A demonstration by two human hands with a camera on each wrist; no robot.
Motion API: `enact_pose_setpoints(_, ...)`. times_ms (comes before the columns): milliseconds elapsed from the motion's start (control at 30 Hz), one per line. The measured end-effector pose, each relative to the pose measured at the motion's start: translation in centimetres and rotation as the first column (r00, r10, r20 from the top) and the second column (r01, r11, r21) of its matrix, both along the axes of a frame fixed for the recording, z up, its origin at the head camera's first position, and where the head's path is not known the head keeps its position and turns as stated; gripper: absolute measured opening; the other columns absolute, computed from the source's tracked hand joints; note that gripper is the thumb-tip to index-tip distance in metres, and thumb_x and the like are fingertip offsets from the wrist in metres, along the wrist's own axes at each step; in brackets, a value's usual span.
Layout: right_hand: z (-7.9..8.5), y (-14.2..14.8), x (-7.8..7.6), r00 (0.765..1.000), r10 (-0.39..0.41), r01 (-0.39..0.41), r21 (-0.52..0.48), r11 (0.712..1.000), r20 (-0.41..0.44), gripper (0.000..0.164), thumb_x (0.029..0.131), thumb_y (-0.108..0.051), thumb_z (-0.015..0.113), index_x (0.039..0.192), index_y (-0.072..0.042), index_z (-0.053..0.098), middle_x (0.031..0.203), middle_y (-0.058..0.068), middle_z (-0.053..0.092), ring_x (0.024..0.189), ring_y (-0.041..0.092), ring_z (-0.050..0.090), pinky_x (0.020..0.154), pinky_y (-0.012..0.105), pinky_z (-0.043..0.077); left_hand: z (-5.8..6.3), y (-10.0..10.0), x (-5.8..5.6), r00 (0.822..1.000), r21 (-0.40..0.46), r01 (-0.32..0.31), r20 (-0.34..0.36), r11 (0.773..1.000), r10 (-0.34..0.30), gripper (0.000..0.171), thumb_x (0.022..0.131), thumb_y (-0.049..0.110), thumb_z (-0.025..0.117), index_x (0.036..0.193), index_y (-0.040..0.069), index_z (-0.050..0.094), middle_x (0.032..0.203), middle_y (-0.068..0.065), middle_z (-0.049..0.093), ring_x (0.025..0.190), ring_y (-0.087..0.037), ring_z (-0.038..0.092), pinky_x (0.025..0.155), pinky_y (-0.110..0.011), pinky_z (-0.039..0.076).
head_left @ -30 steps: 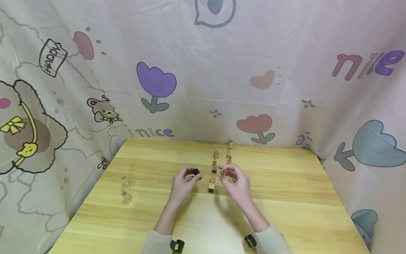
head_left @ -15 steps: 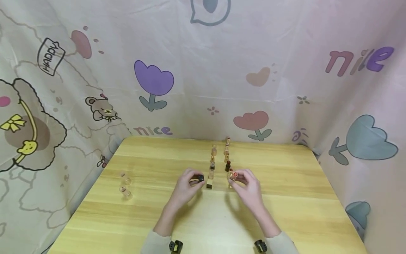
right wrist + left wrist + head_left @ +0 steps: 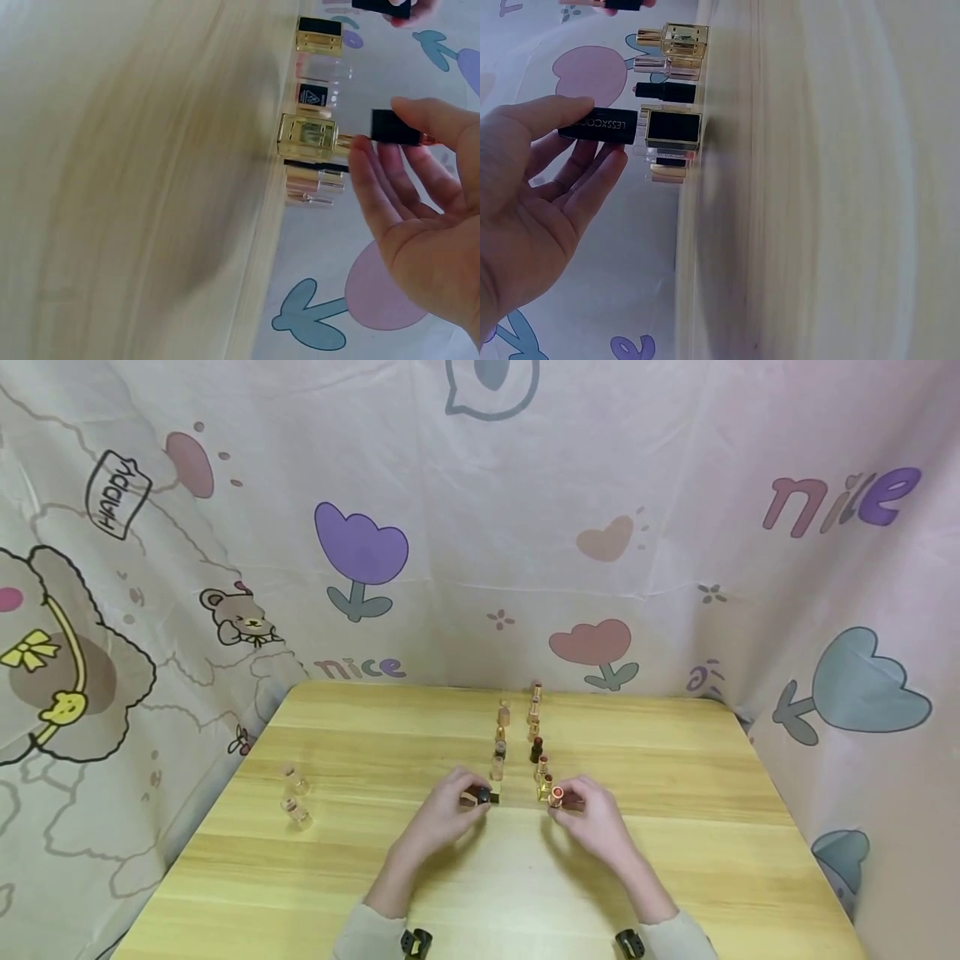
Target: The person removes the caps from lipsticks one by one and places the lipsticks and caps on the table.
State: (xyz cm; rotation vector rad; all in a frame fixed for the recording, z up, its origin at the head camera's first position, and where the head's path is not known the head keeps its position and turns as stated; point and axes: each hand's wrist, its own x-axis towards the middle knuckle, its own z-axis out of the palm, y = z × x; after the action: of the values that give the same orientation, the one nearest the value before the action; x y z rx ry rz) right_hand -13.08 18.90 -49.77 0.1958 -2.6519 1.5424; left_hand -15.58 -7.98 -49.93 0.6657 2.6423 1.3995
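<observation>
My left hand [image 3: 448, 810] pinches a black lipstick cap [image 3: 604, 126] with pale lettering, raised off the table. Just beyond it stands a gold-edged black cap [image 3: 673, 127], front of a row of caps. In my right hand [image 3: 596, 814], thumb and fingertips hold an uncapped lipstick [image 3: 557, 796] with a red tip and a black base [image 3: 395, 126]. It is held above the table, close to a gold lipstick [image 3: 309, 135], the front of a row of uncapped lipsticks. A black lipstick [image 3: 537, 750] stands farther back there.
Two clear tubes [image 3: 297, 812] stand apart on the left of the wooden table [image 3: 637, 893]. The two rows run toward the back edge with a narrow lane between them. A printed curtain [image 3: 465, 527] hangs behind the table.
Both hands have come nearer the body in the head view. The left has moved right with the cap, toward the row's front; the right has moved right with the lipstick, uncovering the right row.
</observation>
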Motion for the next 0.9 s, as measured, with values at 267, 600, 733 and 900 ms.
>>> enact_pose_setpoints(267, -0.4, 0.2, -0.5, 0.996, 0.08, -0.086, 0.163, 0.983, 0.04, 0.029, 0.079, 0.008, 0.08, 0.105, -0.004, 0.074, 0.096, 0.002, 0.071, 0.088, 0.016, 0.069, 0.082, 0.029, 0.063, -0.2, 0.2, -0.1, 0.999, -0.05, 0.043, 0.02, 0.998, -0.042, 0.026, 0.092, 0.003, 0.075, 0.117, 0.002, 0.068, 0.113, -0.007, 0.063, 0.101, -0.021, 0.066, 0.089, -0.023, 0.061)
enact_pose_setpoints(600, -0.7, 0.1, -0.9, 0.983, 0.18, -0.181, 0.254, 0.95, 0.027, 0.019, 0.078, 0.009, 0.08, 0.09, -0.004, 0.073, 0.088, 0.003, 0.072, 0.079, 0.013, 0.068, 0.073, 0.022, 0.061, -0.4, 0.4, -0.2, 0.995, -0.118, 0.096, 0.025, 0.988, -0.094, 0.025, 0.09, 0.004, 0.079, 0.113, 0.003, 0.071, 0.108, -0.001, 0.064, 0.097, -0.015, 0.067, 0.088, -0.019, 0.059)
enact_pose_setpoints(733, -0.8, 0.1, -1.0, 0.98, 0.199, -0.195, 0.29, 0.937, 0.016, 0.02, 0.077, 0.01, 0.079, 0.086, -0.006, 0.071, 0.086, 0.001, 0.071, 0.077, 0.011, 0.066, 0.071, 0.022, 0.06, -0.6, 0.5, -0.4, 0.994, -0.138, 0.112, 0.027, 0.984, -0.109, 0.025, 0.089, 0.004, 0.08, 0.113, 0.002, 0.071, 0.107, 0.001, 0.065, 0.098, -0.015, 0.067, 0.088, -0.021, 0.059)
enact_pose_setpoints(900, -1.0, 0.0, -1.2, 0.981, 0.191, -0.187, 0.323, 0.928, 0.021, 0.021, 0.076, 0.009, 0.08, 0.084, -0.008, 0.07, 0.082, -0.003, 0.069, 0.075, 0.01, 0.062, 0.069, 0.023, 0.058, -0.6, 0.6, -0.5, 0.993, -0.169, 0.12, 0.027, 0.978, -0.117, 0.026, 0.089, 0.005, 0.08, 0.114, 0.002, 0.072, 0.108, 0.0, 0.065, 0.097, -0.015, 0.067, 0.088, -0.023, 0.06)
